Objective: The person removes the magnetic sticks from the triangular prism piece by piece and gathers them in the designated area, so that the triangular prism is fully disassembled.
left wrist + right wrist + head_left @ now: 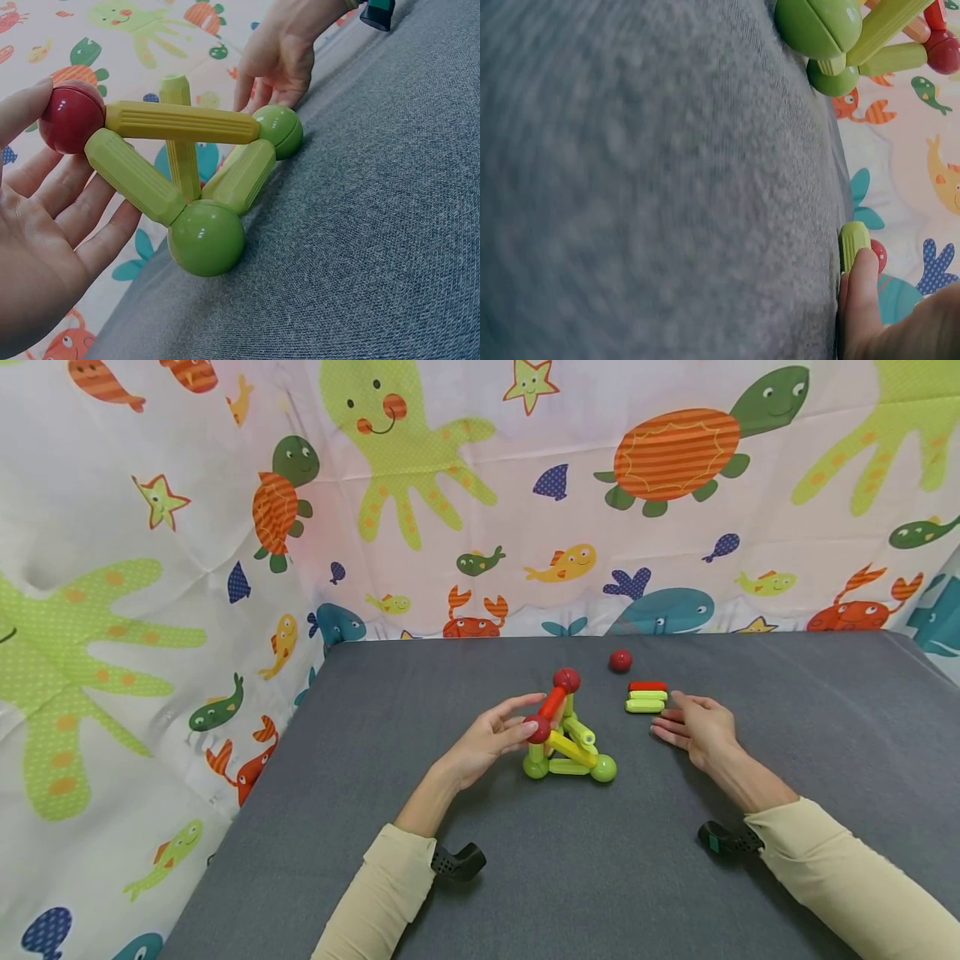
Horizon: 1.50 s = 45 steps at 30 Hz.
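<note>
A frame of magnetic rods and balls stands on the table, with green balls point(603, 768) at its base, a slanting yellow rod point(572, 748) and light green rods. My left hand point(483, 743) pinches its front red ball point(71, 120), thumb on the near side and fingers behind. From that ball a red rod point(553, 702) rises to a second red ball point(567, 680). My right hand point(705, 727) has relaxed fingers, fingertips right at the ends of the loose rods. Those are one red rod point(648, 687) and light green rods point(645, 706), lying side by side.
A loose red ball point(620, 661) lies behind the loose rods. Grey cloth covers the table point(525, 877). A white curtain with sea animals point(435, 577) hangs along the back and left. Each wrist wears a black band point(459, 862).
</note>
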Available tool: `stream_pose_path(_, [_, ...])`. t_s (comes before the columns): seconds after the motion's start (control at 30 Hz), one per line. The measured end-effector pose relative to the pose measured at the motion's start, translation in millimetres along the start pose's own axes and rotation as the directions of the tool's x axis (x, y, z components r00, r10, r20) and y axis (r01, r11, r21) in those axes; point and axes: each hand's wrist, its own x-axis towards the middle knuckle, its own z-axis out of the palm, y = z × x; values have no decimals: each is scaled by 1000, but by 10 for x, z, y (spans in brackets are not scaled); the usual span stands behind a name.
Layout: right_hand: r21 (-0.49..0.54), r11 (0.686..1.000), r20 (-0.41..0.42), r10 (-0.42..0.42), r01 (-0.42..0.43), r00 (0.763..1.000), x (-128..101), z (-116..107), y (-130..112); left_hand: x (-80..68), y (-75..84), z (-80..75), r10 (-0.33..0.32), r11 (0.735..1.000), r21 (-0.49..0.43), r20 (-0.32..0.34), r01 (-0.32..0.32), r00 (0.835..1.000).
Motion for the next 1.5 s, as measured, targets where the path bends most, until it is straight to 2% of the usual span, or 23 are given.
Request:
stream_pose_path(0.23, [-34, 999, 70, -18, 20, 997, -17, 42, 35, -8, 9, 4, -1, 1000, -6, -8, 1, 1000])
stream_pose_path(0.5, [-107, 992, 37, -66, 69, 997, 31, 56, 62, -9, 16, 17, -4, 1000, -5, -6, 4, 1000])
stream_pose_path(0.87, [-137, 989, 13, -55, 56, 998, -41, 52, 14, -2, 9, 8, 1, 1000, -7, 0, -1, 1000])
stream_pose_path(0.93, [-132, 990, 36, -46, 51, 998, -48, 46, 1, 0, 4, 6, 0, 1000, -6, 0, 0, 1000])
stream_pose_path(1.03, [-79, 996, 112, -29, 38, 993, -56, 29, -17, -4, 5, 8, -1, 1000, -7, -2, 1, 1000])
stream_pose_path(1.23, [38, 999, 274, -39, 29, 961, -46, 15, -33, -8, 11, 10, 0, 1000, -6, -5, 0, 1000])
stream_pose_path(1.5, [-14, 996, 413, -73, 87, 908, -4, 101, -55, -6, 2, 11, 8, 1000, -13, 0, -8, 1000])
